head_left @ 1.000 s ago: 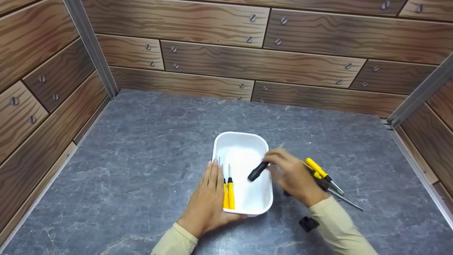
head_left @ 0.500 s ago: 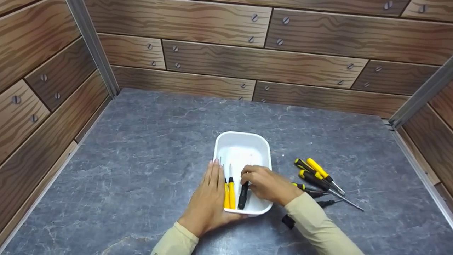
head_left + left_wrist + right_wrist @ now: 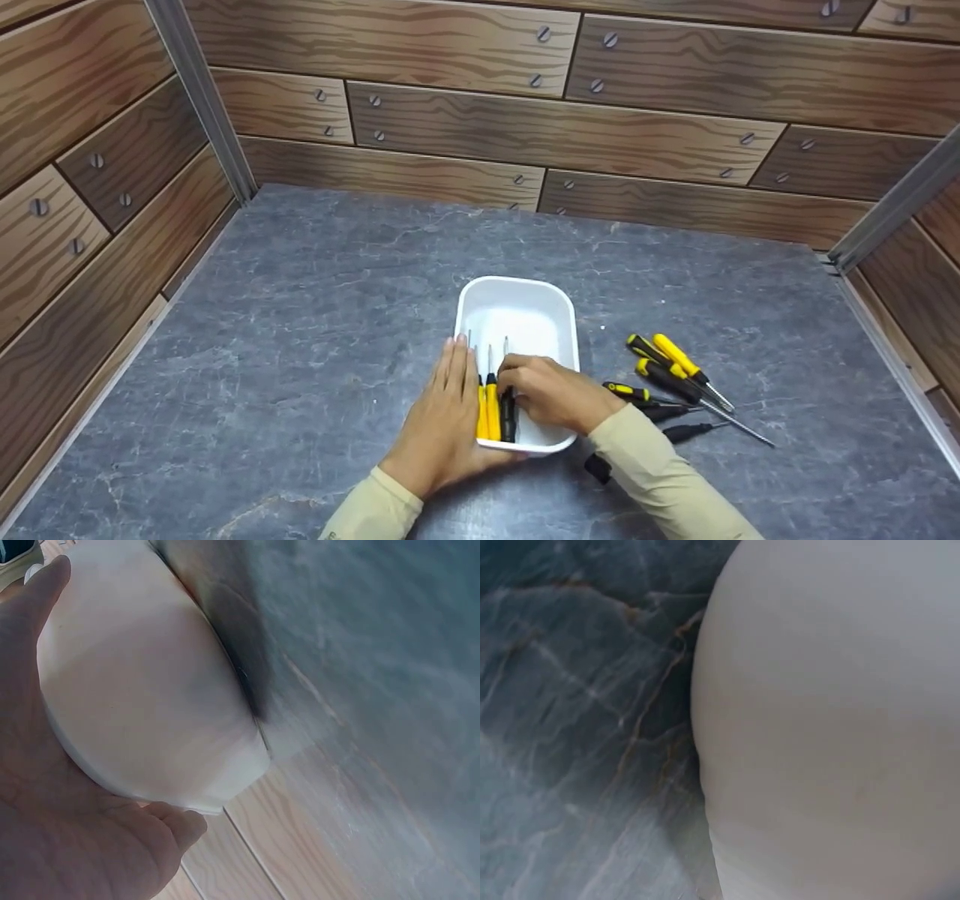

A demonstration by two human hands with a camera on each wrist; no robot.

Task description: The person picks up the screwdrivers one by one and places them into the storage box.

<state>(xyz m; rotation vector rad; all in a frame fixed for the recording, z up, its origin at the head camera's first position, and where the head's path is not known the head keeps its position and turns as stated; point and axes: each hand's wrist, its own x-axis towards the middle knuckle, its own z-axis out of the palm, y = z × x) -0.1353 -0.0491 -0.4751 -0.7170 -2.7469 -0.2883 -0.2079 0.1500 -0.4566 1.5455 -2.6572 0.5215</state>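
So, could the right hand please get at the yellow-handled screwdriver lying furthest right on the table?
Probably yes: the right hand is in the white tray on a black-handled screwdriver, and bare table lies between it and the yellow-handled screwdriver.

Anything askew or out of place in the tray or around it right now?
Nothing stands out. The screwdrivers in the white tray lie side by side, tips pointing away; the loose screwdrivers to its right lie crisscrossed in a pile.
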